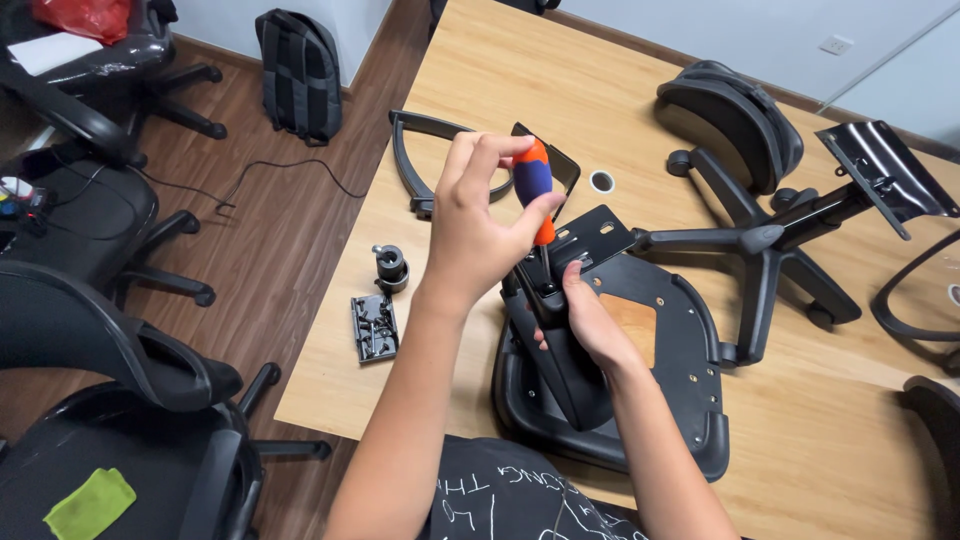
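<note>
wooden tabletop [520, 70] bearing 1 upturned black plastic seat pan [680, 400]: left hand [475, 225] closed round glossy orange-and-blue screwdriver [535, 190] held upright over it, right hand [590, 320] wrapped on curved black armrest [565, 370]; small parts tray [374, 327] near edge.

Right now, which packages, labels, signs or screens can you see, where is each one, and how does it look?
Bit case: small open rectangular box, grey-black, on the table's left edge, left of the left hand.
Red plastic bag: crumpled, on a chair, top left corner.
No signs or screens in view.
</note>
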